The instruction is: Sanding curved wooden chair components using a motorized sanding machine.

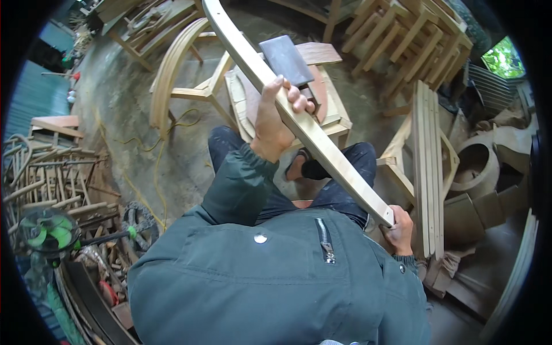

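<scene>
A long, curved strip of pale wood (pixel 319 141) runs slantwise in front of me, from the upper middle down to the right. My left hand (pixel 276 118) is closed around it, with the fingers showing over its far edge. Down by my right hip, my right hand (pixel 399 230) grips the lower end of the strip. Just past the strip, a flat grey rectangular slab (pixel 286 60) sits above a low wooden stand (pixel 333 121). Part of that stand is hidden behind the strip and my left hand.
Curved wooden strips (pixel 178 63) rest on a wooden frame at the left. More strips (pixel 428 172) lean on a frame at my right. Stacked frames (pixel 408 40) stand at the back right. A yellow cord (pixel 158 172) crosses the floor, near a green-bladed fan (pixel 49 233).
</scene>
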Motion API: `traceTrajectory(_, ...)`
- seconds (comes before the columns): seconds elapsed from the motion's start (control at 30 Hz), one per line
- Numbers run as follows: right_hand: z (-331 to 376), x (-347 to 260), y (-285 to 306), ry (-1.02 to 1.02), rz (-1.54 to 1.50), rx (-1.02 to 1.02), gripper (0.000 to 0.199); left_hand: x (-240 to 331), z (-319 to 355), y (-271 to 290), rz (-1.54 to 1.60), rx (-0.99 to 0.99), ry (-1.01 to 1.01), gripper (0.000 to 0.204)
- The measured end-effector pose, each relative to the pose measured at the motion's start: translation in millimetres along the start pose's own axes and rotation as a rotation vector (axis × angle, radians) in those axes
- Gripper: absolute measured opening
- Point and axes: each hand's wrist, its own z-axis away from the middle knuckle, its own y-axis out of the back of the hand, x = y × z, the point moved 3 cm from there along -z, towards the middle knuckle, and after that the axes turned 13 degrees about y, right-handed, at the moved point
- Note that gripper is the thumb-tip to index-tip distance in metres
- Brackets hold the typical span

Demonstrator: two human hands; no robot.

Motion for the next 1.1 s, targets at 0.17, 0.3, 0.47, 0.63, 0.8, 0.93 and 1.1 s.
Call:
traceTrajectory(0.17,-8,26,15,0.099,0.346,0.109,0.015,89,-8,33,-0.016,0.096,-0.195,0.023)
traceTrajectory(0.3,0,58,42,0.121,0.483,0.224,0.017,157,14,45,-0.193,0.270,-0.398,0.027)
traceTrajectory(0.47,10,80,64,0.073,0.629,0.229,0.021,185,26,46,-0.211,0.160,-0.428,0.028)
traceTrajectory(0.63,23,82,58,-0.026,0.702,0.176,0.018,164,14,48,-0.165,0.133,-0.525,0.024)
traceTrajectory(0.8,7,53,57,-0.076,0.822,0.336,0.022,71,-2,66,-0.314,0.591,-0.376,0.031)
traceTrajectory(0.93,-12,40,66,-0.136,0.803,0.296,0.018,48,2,67,0.079,0.398,-0.308,0.046)
traceTrajectory(1.1,0,68,44,-0.334,0.420,0.176,0.031,67,-3,47,0.157,0.096,-0.428,0.068)
